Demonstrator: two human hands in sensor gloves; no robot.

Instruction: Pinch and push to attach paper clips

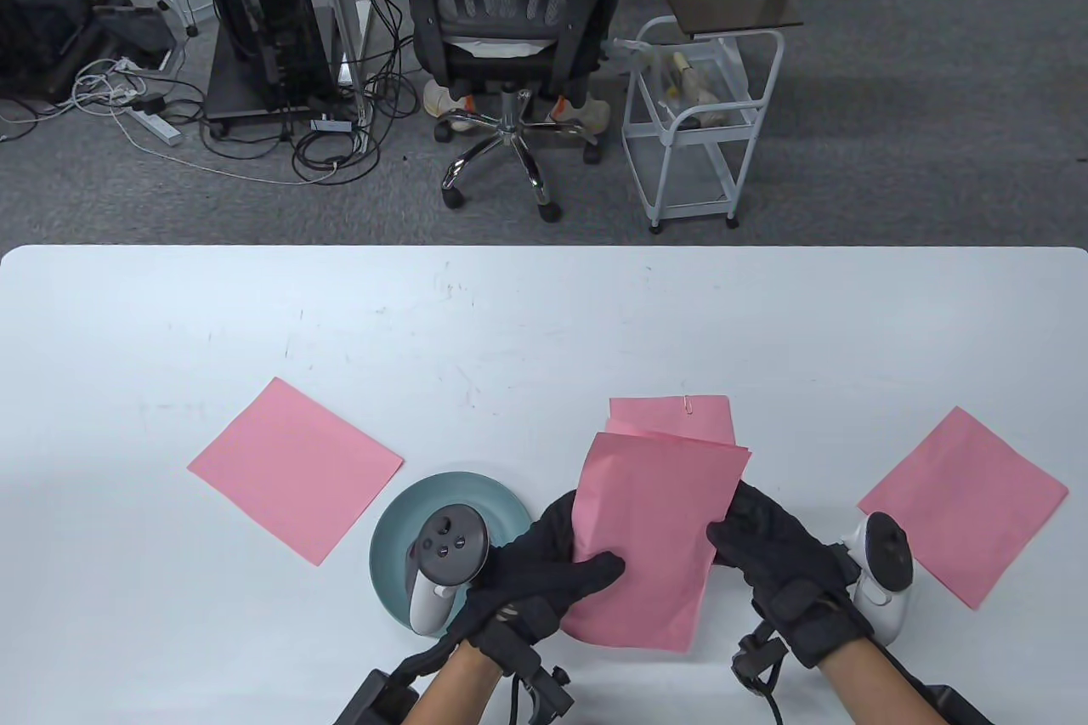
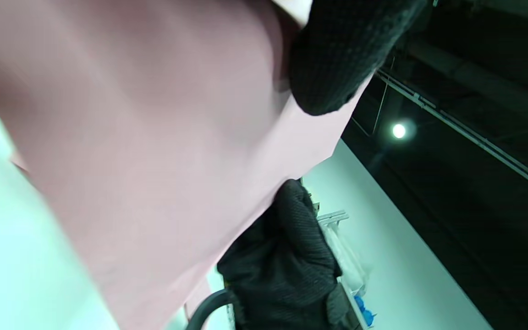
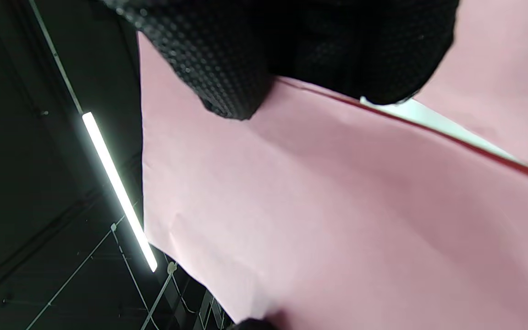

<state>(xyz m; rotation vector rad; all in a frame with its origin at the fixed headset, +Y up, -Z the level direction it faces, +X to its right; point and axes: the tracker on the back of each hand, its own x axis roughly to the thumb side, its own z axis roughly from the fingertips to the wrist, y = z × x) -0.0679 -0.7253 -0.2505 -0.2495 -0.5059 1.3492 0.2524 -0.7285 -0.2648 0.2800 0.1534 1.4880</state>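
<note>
Fingers [image 1: 595, 568] of both hands grip a pink paper stack [image 1: 654, 529] lifted above the table [image 1: 544, 317].

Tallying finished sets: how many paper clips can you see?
1: a paper clip on the far edge of the pink sheets lying behind the held stack. The teal plate may hide more under the left hand.

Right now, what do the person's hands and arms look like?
Both wear black knit gloves with tiny dots. The left hand carries a grey tracker with round buttons; the right hand carries a white, dark-topped tracker. Black straps and cables wrap the wrists. Forearms are bare.
</note>
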